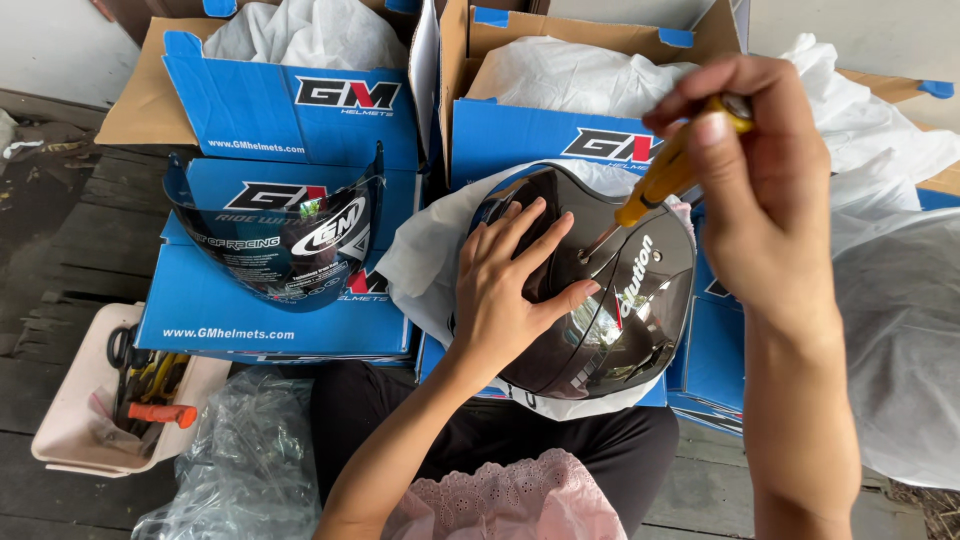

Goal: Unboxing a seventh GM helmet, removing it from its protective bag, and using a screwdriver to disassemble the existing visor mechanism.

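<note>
At nine o'clock, a pale plastic tool tray sits on the plank floor, holding scissors and an orange-handled tool. Just right of it, a crumpled clear plastic bag lies by the seated person's knee. Above, at ten o'clock, a loose dark tinted visor stands curved against a blue cardboard box, with more open boxes stuffed with white wrapping behind.

At centre, the person's left hand lies flat on a glossy dark helmet, fingers spread wide and pressing down, holding nothing but steadying the shell. The helmet rests on the lap, cradled in white wrapping, its visor side facing five o'clock.

The point that matters sits just beyond those fingertips, at about two o'clock from the left hand: a small fixing on the helmet's side, where the tip of a yellow-handled screwdriver meets the shell. The tool's long axis runs from that contact at seven o'clock up to its handle at one o'clock, tilted well off the shell.

At right, the right hand hangs above the helmet, fingers closed tightly round the top of the handle. The left hand is the nearer to the fixing, nearly touching it; the right reaches it only through the tool.

Farther right, at three o'clock, more white wrapping billows over further boxes.
</note>
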